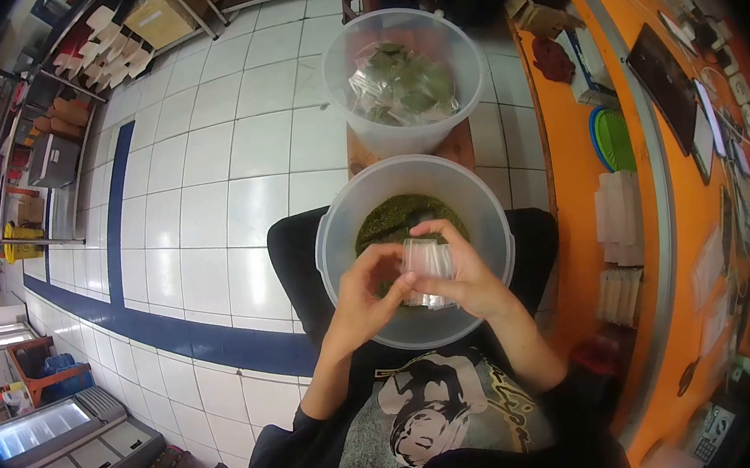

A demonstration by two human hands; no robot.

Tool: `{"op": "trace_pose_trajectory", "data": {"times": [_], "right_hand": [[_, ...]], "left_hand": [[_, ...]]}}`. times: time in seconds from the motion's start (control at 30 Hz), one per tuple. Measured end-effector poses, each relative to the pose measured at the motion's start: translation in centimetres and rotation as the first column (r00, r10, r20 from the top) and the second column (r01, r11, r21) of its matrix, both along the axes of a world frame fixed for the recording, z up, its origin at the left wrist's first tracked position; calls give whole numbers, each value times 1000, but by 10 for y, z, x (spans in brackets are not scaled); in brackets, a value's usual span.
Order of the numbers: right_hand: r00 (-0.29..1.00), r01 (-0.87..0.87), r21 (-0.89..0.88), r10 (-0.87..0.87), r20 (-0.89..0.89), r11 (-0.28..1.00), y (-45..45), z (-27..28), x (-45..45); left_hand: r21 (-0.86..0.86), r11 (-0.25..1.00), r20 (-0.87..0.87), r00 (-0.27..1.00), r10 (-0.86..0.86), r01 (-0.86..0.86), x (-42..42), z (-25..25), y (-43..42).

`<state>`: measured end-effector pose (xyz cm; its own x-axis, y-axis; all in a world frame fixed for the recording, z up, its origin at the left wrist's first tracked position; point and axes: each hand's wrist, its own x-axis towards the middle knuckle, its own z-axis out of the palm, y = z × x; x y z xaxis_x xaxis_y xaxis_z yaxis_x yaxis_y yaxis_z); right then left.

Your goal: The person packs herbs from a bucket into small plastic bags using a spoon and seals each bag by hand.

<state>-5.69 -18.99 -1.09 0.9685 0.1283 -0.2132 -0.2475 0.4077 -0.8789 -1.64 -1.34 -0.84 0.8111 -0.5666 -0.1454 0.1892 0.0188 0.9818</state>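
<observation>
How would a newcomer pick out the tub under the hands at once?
From the white tiled floor, look right to the left hand and right hand. The nearer translucent tub sits beneath them. Loose green stuff lies in it, while the farther tub holds clear packets.

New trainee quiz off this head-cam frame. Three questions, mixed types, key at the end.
1. Open: What do the left hand and right hand have between them?

2. Multiple choice: What does the far tub stand on?
A) The white floor tiles
B) A wooden surface
C) The orange counter

3. True or false: The hands are over the near tub, which has dark green contents in it.

Key:
1. A stack of clear plastic pieces; what they are exactly is too small to tell.
2. B
3. True
</observation>
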Motion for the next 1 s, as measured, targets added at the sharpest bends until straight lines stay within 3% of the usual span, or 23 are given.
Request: {"op": "trace_pose_trajectory", "data": {"times": [0.07, 0.13, 0.27, 0.33, 0.4, 0.47, 0.53, 0.57, 0.63, 0.67, 0.73, 0.77, 0.83, 0.93, 0.97, 1.0], "right_hand": [[1000, -1, -42, 1, 6, 999, -1, 1, -2], [997, 23, -63, -27, -68, 998, -4, 9, -3], [985, 115, -88, -125, -120, 990, -24, 5, -9], [884, 467, 55, -467, -19, 883, -29, 4, -9], [704, 705, 13, -702, 104, 709, -25, 11, -7], [702, 706, -43, -690, 176, 707, -16, 18, -13], [826, 539, -418, -363, 431, 731, 1, 17, -15], [824, 544, -421, -369, 429, 726, 8, 17, -14], [861, 423, -580, -109, 497, 696, 18, 19, -9], [860, 423, -578, -108, 498, 697, 18, 20, -9], [937, 306, -550, -142, 320, 777, 20, 21, -10], [937, 305, -549, -142, 320, 778, 19, 20, -10], [976, 211, -527, -150, 156, 824, 13, 15, -11], [984, 162, -490, -178, 13, 857, 8, 15, -11], [985, 157, -489, -173, 13, 858, 9, 14, -11], [971, 239, -568, -184, 154, 788, 10, 11, -11]], "left_hand": [[-29, 999, -21, 999, 27, -28, -2, -2, -2], [-77, 993, -178, 981, 73, -88, -1, -2, -2], [-75, 984, -204, 968, 145, -163, 3, -1, 1], [-61, 962, -159, 954, 252, -265, 5, -2, 4], [-33, 952, -141, 944, 298, -305, 5, 0, 5], [-9, 942, -125, 935, 332, -336, 3, 0, 4], [11, 954, -9, 954, 299, -299, -2, -1, 0], [10, 957, -12, 957, 291, -291, -4, -1, -4], [-20, 955, 17, 955, 297, -297, -8, 1, -11], [-20, 954, 19, 954, 299, -298, -9, 0, -11], [89, 953, 138, 951, 277, -290, -10, 0, -9], [90, 953, 138, 951, 277, -291, -10, 2, -9], [219, 952, 124, 974, 191, -215, -9, 10, -9], [165, 978, 42, 992, 119, -124, -5, 13, -8], [166, 978, 42, 991, 124, -129, -7, 9, -7], [100, 985, -6, 990, 141, -139, -7, 3, -8]]}}
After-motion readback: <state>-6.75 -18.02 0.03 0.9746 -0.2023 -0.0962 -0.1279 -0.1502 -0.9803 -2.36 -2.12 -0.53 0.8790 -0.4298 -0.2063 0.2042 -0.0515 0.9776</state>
